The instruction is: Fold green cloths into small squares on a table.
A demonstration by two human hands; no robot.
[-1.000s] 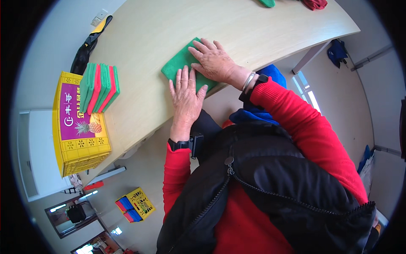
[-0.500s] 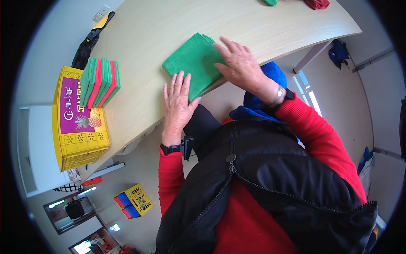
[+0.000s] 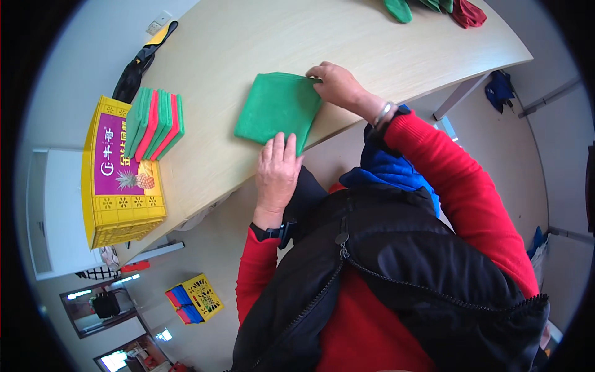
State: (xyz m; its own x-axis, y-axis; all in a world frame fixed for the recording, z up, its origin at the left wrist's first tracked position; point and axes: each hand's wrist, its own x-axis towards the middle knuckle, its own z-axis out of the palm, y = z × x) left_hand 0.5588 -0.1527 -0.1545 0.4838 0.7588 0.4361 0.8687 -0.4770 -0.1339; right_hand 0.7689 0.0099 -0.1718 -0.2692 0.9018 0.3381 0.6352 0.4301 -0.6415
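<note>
A green towel (image 3: 279, 106), folded to a rough square, lies on the pale table close to its near edge. My left hand (image 3: 279, 177) rests on the towel's near edge, its fingers stretched out flat. At the towel's right corner, the curled fingers of my right hand (image 3: 338, 87) pinch the cloth; the thumb is mostly hidden. To the left, a stack of folded green and red towels (image 3: 155, 124) stands against a yellow crate (image 3: 124, 214).
Crumpled green cloths (image 3: 398, 9) and a red cloth (image 3: 469, 13) lie at the table's far right. A black and yellow bag (image 3: 139, 68) is behind the stack. On the floor stands a yellow basket (image 3: 206, 295) with blue and red cloths.
My right hand has gone from open above the towel to pinching its right corner. My left hand has slid right and nearer to me, and the towel has turned slightly.
</note>
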